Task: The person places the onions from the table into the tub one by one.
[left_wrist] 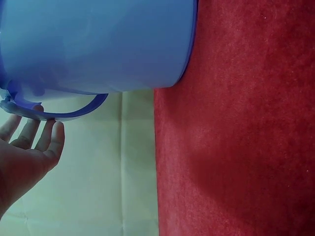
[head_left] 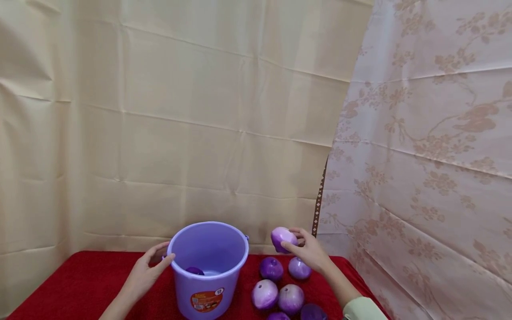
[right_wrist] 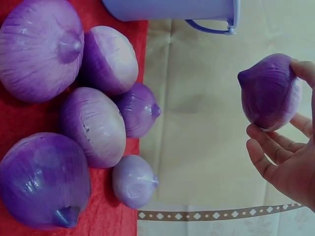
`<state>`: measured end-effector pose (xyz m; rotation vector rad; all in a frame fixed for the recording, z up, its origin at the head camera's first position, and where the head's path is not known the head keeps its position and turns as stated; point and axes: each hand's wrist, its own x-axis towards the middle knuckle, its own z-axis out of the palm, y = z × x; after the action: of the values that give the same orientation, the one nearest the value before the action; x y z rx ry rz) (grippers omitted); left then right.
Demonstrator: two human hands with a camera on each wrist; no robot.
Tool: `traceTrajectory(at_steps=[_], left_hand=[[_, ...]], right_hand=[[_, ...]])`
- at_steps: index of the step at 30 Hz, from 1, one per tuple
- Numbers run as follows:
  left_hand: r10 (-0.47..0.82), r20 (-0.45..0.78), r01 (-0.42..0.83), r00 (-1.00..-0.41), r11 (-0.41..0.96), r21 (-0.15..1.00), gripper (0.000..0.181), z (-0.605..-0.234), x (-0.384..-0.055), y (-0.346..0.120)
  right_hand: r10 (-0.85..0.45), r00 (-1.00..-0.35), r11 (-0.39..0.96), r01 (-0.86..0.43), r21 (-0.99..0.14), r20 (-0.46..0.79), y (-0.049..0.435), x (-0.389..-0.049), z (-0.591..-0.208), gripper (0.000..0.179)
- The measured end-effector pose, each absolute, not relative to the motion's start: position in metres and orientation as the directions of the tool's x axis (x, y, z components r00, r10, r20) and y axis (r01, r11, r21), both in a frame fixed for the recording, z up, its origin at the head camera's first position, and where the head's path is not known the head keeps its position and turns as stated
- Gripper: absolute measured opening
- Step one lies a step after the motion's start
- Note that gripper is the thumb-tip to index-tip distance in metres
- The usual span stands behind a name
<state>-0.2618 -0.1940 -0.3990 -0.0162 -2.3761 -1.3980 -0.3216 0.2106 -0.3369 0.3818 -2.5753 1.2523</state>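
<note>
A purple bucket (head_left: 207,284) with an orange-red label stands upright on the table, an onion (head_left: 194,270) lying at its bottom. My left hand (head_left: 142,272) holds the bucket's left side, thumb at the rim. In the left wrist view, the fingertips of that hand touch the bucket's curved handle (left_wrist: 81,112). Held up to the right of the bucket, a purple onion (head_left: 283,240) is pinched between the thumb and fingers of my right hand (head_left: 310,251). The right wrist view shows this onion's pointed tip and dark purple side, well above the tabletop.
Several purple onions (head_left: 265,294) lie grouped on the red tablecloth (head_left: 154,300), right of the bucket and below my right hand. A beige curtain (head_left: 192,146) hangs behind the table. On the right hangs a pale cloth (head_left: 432,178) with a floral pattern.
</note>
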Motion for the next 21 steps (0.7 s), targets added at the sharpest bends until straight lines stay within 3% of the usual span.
traceTrajectory(at_steps=[21], left_hand=[[-0.182, 0.336, 0.206, -0.924, 0.506, 0.838, 0.052, -0.401, -0.263, -0.195]], right_hand=[[-0.161, -0.921, 0.551, -0.381, -0.742, 0.354, 0.185, -0.327, -0.331, 0.055]])
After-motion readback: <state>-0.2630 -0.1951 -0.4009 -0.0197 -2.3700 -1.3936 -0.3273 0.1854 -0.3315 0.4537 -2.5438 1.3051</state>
